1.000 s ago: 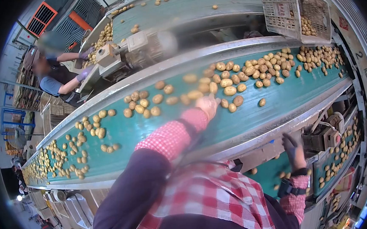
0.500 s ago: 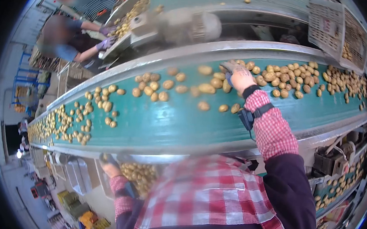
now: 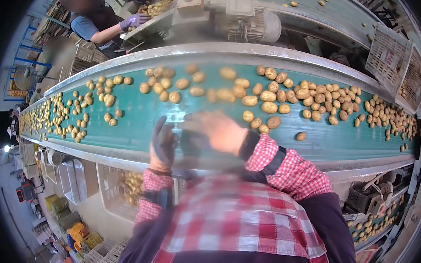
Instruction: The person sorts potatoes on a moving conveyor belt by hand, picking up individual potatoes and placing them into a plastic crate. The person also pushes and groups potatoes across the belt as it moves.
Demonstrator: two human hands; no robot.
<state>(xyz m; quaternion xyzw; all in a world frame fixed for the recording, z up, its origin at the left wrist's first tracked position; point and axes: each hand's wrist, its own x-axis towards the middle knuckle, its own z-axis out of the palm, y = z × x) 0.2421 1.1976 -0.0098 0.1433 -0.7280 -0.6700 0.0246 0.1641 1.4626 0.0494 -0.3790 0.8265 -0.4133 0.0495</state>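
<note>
My left hand (image 3: 163,145), in a dark-palmed glove, is raised over the near edge of the green conveyor belt (image 3: 137,126). Its fingers point up and apart, and I see nothing in them. To its right, my right hand (image 3: 220,132) reaches leftward over the belt. Motion smears its fingers, so their grip does not show. Loose potatoes (image 3: 269,107) lie on the belt beyond and to the right of this hand. Below the near rail, more potatoes (image 3: 131,187) sit in a white crate (image 3: 106,185) to the left of my apron.
A metal rail (image 3: 255,50) borders the belt's far side, with a motor (image 3: 252,27) behind it. Across there, a person in purple gloves (image 3: 135,21) handles potatoes. A plastic crate (image 3: 389,58) leans at the far right. The near rail (image 3: 97,152) runs before me.
My right hand has left the potatoes at the far side and come nearer, leftward. My left hand has risen from beside the crate to above the belt. My view has shifted.
</note>
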